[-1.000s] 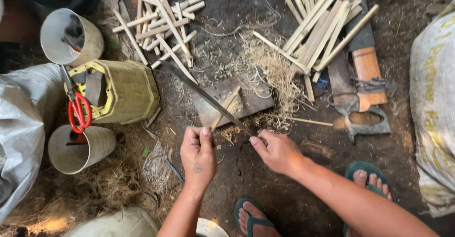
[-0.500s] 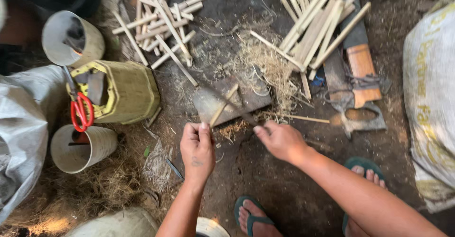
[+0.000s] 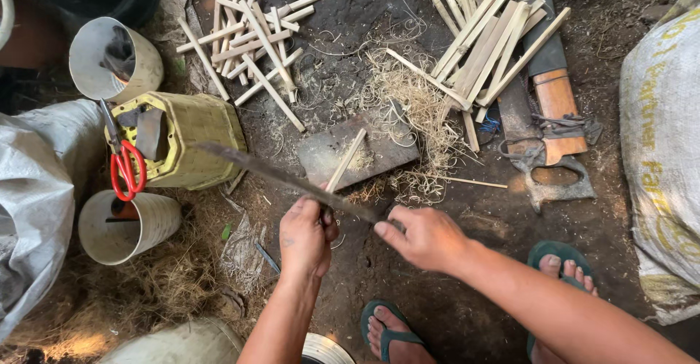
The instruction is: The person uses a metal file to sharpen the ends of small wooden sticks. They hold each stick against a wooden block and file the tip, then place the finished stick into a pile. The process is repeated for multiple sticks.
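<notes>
— Containers?
— Yellow basket [image 3: 191, 142]: red scissors [image 3: 125, 171] and a dark block at its mouth. Two cut tubes [image 3: 117, 58]: dark, unclear contents.
— Worked item?
— Pale bamboo stick [image 3: 345, 161], tilted over the dark board [image 3: 364, 156]; left hand [image 3: 306, 236] closed on it. Right hand [image 3: 426, 236] gripping long dark blade [image 3: 292, 180].

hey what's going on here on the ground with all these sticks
A person is working bamboo on the dirt floor. The right hand holds a long blade by its handle end, laid across a thin stick that the left hand stands on a flat block. Cut sticks lie in piles beyond, with shavings between them. Red scissors sit on a yellow basket.
</notes>
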